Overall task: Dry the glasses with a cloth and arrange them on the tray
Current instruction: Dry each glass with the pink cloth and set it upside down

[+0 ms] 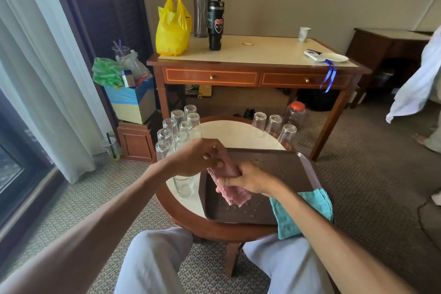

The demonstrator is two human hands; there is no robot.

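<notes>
Head view: both hands meet over the near-left corner of the tray (286, 164). The right hand (248, 180) has its fingers curled round the middle of the pink cloth (235, 194), whose loose end hangs below its knuckles onto the tray. The left hand (200, 159), just left of the right, has curled fingers, with thumb and fingertips pinching the cloth's upper end. 1 upright glass (183, 186) stands on the round table (229, 132) directly beneath the left palm; I cannot tell whether the palm touches its rim. Beyond the left hand stands a cluster of upturned glasses (177, 126), and well beyond the right hand are 3 upturned glasses (274, 125). A teal cloth (303, 212) lies under the right forearm, draped over the tray's near-right corner.

The tray carries only water droplets and 0 glasses, so the task seems to be at its start. The step in hand looks like gathering the cloth for wiping. The next move probably calls for the left hand to let go of the cloth and grip the upright glass below it, while the right pushes the cloth inside
</notes>
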